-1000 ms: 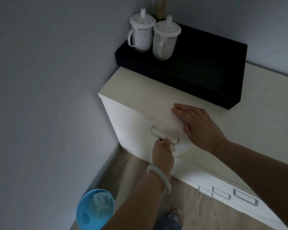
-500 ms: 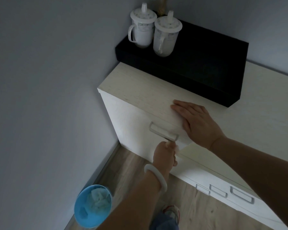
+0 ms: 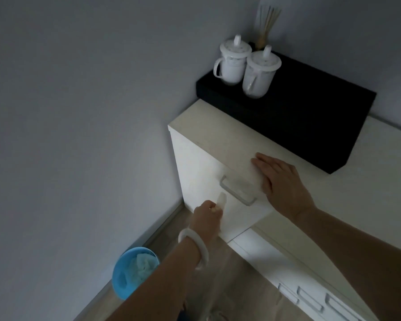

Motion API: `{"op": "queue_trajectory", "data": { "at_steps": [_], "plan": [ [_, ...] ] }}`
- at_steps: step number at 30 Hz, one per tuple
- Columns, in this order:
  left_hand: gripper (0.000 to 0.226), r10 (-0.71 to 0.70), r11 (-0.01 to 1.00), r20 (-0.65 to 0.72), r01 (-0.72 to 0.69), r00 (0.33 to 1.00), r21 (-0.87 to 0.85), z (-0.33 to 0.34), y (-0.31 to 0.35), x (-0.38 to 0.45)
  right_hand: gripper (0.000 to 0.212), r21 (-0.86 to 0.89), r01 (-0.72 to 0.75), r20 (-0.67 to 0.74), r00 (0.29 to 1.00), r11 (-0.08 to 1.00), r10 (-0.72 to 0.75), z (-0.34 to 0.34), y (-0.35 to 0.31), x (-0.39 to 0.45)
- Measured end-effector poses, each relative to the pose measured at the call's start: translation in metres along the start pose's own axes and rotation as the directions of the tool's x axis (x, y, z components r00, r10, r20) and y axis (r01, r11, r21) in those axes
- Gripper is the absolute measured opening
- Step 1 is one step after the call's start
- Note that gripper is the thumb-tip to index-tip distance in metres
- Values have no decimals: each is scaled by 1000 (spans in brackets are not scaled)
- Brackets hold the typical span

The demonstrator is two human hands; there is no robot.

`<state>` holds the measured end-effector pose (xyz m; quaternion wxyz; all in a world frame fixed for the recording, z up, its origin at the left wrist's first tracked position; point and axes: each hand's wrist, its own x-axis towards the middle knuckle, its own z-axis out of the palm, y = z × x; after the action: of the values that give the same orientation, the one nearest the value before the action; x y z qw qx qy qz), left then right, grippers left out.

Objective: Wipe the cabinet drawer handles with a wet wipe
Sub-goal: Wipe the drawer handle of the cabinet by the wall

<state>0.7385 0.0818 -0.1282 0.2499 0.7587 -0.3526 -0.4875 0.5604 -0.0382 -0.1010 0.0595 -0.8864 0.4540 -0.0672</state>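
A white cabinet [image 3: 202, 163] stands in the room's corner, with a pale metal drawer handle [image 3: 237, 190] on its upper drawer front. My left hand [image 3: 206, 216], with a white bangle on the wrist, pinches a small white wet wipe [image 3: 221, 200] just below and left of that handle, apart from it. My right hand [image 3: 280, 179] lies flat with straight fingers on the cabinet top, right above the handle. Several more handles [image 3: 310, 300] show on the lower drawers at the bottom right.
A black box [image 3: 310, 117] sits on the cabinet top at the back, with two white lidded cups [image 3: 232, 63] on it and thin sticks behind. A blue bin [image 3: 127, 274] with crumpled wipes stands on the wooden floor by the wall.
My left hand has drawn back down and to the left, off the handle, with the wipe still in its fingers. The right hand has stayed on the cabinet top. The view has shifted.
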Motion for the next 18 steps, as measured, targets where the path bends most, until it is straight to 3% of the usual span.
{"op": "queue_trajectory", "data": {
  "at_steps": [3, 7, 9, 11, 12, 14, 15, 18],
  "plan": [
    [16, -26, 991, -110, 11, 994, -133, -7, -1, -12, 53, 57, 0, -3, 1000, 998, 1, -2, 0, 0],
    [17, 23, 986, -203, -55, 979, -156, -24, 12, -44, 44, 98, -14, -44, 999, 995, 19, -2, -20, -8],
    [15, 47, 989, -250, -80, 967, -123, -31, 12, -55, 34, 122, 123, -54, 992, 985, -118, -2, -51, -20],
    [12, 60, 995, -302, -80, 951, -53, -37, 8, -66, 35, 289, 273, -24, 960, 918, -278, -6, -87, -35],
    [12, 63, 996, -326, -79, 943, -37, -40, 5, -72, 40, 418, 252, 19, 958, 873, -286, -11, -104, -42],
    [21, 62, 996, -348, -78, 935, -32, -44, -1, -86, 39, 622, 69, 157, 965, 780, -211, -21, -128, -48],
    [24, 60, 997, -355, -76, 933, -32, -46, -4, -93, 32, 672, -6, 210, 961, 741, -182, -22, -136, -50],
    [27, 32, 998, -385, -50, 922, -36, -49, -18, -116, 10, 708, -23, 200, 965, 706, -169, -15, -151, -57]
  ]
}}
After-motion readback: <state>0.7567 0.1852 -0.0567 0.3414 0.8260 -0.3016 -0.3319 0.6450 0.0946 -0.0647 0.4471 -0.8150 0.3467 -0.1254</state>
